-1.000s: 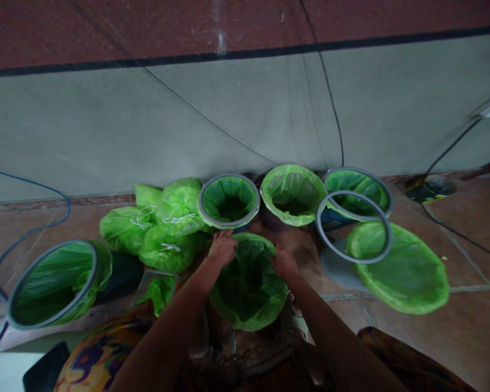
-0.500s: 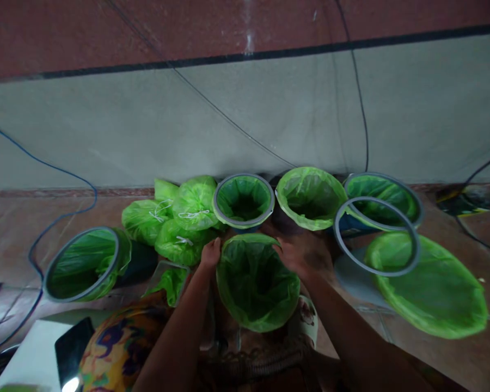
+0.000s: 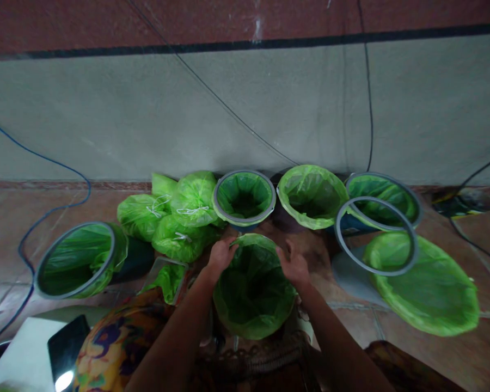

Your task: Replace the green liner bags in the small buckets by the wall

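In front of my body stands a bin lined with a green trash bag (image 3: 253,294), the bag's edge folded outward over the rim. My left hand (image 3: 221,257) is closed on the bag's edge at the far left side. At the far right side my right hand (image 3: 294,267) holds the same edge, thumb toward the inside and fingers outside. Beyond it stand a bin with a grey ring (image 3: 245,222) over its green liner and another lined bin (image 3: 310,222) without a ring. A loose grey ring (image 3: 338,239) rests against the bins at the right.
Tied green bags (image 3: 183,239) lie in a pile at the left. A ringed bin (image 3: 133,261) lies on its side farther left, near a blue cable (image 3: 57,209). At the right, a lined grey bin (image 3: 428,288) is tipped over. A wall (image 3: 147,125) runs behind.
My left hand has shifted right along the bag's far edge, its fingers now over the rim. My right hand has turned more upright at the far right. The view has moved slightly.
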A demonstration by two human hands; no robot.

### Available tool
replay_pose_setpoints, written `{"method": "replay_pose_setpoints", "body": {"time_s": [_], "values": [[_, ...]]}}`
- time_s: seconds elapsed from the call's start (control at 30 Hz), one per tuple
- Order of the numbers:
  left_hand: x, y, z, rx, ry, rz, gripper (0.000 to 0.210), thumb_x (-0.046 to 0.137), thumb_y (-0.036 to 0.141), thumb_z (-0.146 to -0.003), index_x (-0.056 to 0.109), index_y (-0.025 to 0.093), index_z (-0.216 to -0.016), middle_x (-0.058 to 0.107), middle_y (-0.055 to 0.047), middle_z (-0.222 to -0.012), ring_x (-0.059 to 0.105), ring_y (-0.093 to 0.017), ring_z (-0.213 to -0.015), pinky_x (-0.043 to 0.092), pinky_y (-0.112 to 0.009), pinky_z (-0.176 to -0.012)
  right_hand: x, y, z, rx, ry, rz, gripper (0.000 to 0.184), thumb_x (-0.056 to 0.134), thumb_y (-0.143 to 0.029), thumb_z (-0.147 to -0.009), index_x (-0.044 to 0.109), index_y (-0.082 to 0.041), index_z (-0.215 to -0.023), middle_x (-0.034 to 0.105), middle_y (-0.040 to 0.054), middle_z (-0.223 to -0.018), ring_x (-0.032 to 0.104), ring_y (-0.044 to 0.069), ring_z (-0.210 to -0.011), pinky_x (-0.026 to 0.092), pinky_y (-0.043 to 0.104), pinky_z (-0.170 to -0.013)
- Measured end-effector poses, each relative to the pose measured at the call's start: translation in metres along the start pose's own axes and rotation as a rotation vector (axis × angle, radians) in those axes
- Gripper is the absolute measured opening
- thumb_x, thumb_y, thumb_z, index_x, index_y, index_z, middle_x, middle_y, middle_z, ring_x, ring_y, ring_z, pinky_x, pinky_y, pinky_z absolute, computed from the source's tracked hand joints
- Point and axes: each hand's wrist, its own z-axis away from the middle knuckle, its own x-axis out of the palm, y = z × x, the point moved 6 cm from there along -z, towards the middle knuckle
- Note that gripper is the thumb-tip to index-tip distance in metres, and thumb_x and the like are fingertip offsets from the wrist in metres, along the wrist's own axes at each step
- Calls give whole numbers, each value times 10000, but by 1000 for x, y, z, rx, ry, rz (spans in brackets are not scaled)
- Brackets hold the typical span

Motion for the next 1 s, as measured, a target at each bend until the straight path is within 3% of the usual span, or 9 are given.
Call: {"method": "replay_pose_setpoints", "body": {"time_s": [0.1, 0.2, 0.33, 0.47, 0.6, 0.73, 0.83, 0.9, 1.0], "values": [[3, 2, 2, -11, -39, -158, 350, 485, 310, -921, 614, 188, -1222, 715, -99, -1095, 662, -213, -1002, 463, -300, -913, -8, -50, -28, -309, 26, 24, 440, 419, -357, -958, 543, -118, -1307, 609, 152, -1299, 541, 248, -1217, 392, 384, -1045], [8, 0, 1, -24, -102, -256, 363, 462, 302, -927, 572, 173, -1248, 715, -112, -1066, 667, -227, -993, 476, -311, -890, 14, -85, -44, -538, -209, 169, 392, 468, -288, -947, 552, -176, -1312, 623, 120, -1290, 548, 232, -1205, 400, 365, -1028], [11, -2, -2, -56, -140, -348, 382, 453, 278, -923, 515, 155, -1278, 707, -127, -1071, 666, -232, -1002, 482, -316, -880, 47, -84, -49, -497, -462, 385, 411, 430, -320, -976, 481, -219, -1371, 665, 123, -1216, 640, 239, -1074, 468, 363, -910], [8, -1, -2, -117, -174, -374, 396, 475, 258, -907, 497, 167, -1292, 702, -123, -1084, 660, -221, -1032, 472, -298, -888, 48, -77, -47, -395, -477, 420, 425, 474, -302, -953, 481, -185, -1362, 681, 151, -1169, 645, 252, -1075, 470, 364, -914], [-3, 1, 7, -125, -170, -330, 710, 595, 290, -824, 310, 119, -1451, 658, -166, -1193, 624, -253, -1115, 455, -315, -926, 13, -62, -35, -218, -240, 7, 540, 646, -320, -830, 509, -167, -1328, 651, 145, -1222, 608, 245, -1136, 443, 358, -987], [-24, 2, 14, -104, -56, -240, 807, 655, 353, -757, 325, 96, -1448, 560, -199, -1336, 547, -293, -1224, 432, -360, -986, -41, 20, -13, 385, 215, -701, 406, 474, -521, -899, 575, -163, -1064, 686, 80, -847, 677, 205, -802, 558, 354, -749], [-39, 9, 20, -103, 7, -162, 653, 606, 328, -800, 431, 85, -1381, 552, -208, -1350, 535, -288, -1245, 414, -359, -1015, -65, 80, 1, 742, 348, -1180, 342, 372, -500, -954, 496, -196, -857, 595, 10, -644, 630, 148, -599, 560, 293, -597], [-50, 19, 28, -93, 22, -107, 563, 589, 303, -813, 497, 86, -1325, 577, -202, -1327, 558, -275, -1220, 413, -345, -1017, -83, 104, -1, 815, 416, -1408, 279, 401, -401, -969, 446, -209, -771, 539, -30, -576, 568, 99, -505, 523, 214, -539], [-70, 34, 43, -83, 18, -7, 496, 593, 303, -805, 565, 109, -1260, 623, -173, -1283, 621, -259, -1122, 440, -344, -989, -107, 121, -12, 768, 454, -1464, 213, 433, -218, -948, 412, -207, -737, 487, -71, -550, 483, 46, -431, 449, 124, -484]]}}
